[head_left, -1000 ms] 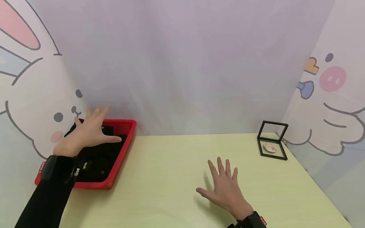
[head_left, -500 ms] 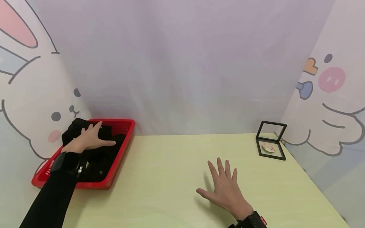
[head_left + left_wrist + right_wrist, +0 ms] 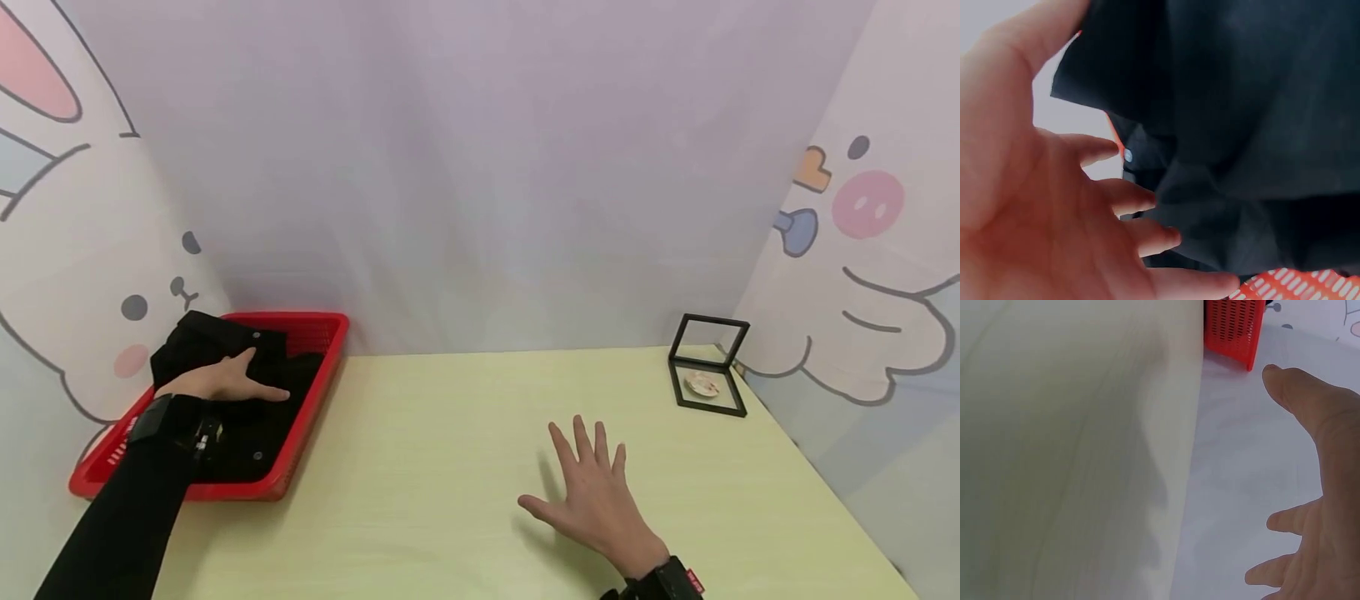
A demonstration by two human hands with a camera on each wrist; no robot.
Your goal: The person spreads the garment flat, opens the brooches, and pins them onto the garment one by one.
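Dark, folded black clothing (image 3: 243, 446) with small round buttons fills a red plastic basket (image 3: 310, 421) at the left of the table. My left hand (image 3: 217, 382) is down at the clothing, thumb stretched toward the basket's right side. In the left wrist view, the fingers (image 3: 1147, 237) are spread and loosely bent along the black cloth (image 3: 1260, 100), with nothing gripped. My right hand (image 3: 600, 508) hovers over the table's front right, palm down with fingers spread and a shadow beside it. In the right wrist view its thumb (image 3: 1297, 390) points toward the basket.
The pale yellow table (image 3: 420, 467) meets a light curtain (image 3: 480, 208) behind. At the back right stands an opened black-framed clear case (image 3: 701, 364) with a small pale, shell-like piece (image 3: 702, 384) in its lower pane. Cartoon-printed cloth hangs on both sides.
My left hand has come down from above the basket onto the black clothing, its fingers dropping lower. The right hand has stayed in place. The head view has shifted slightly.
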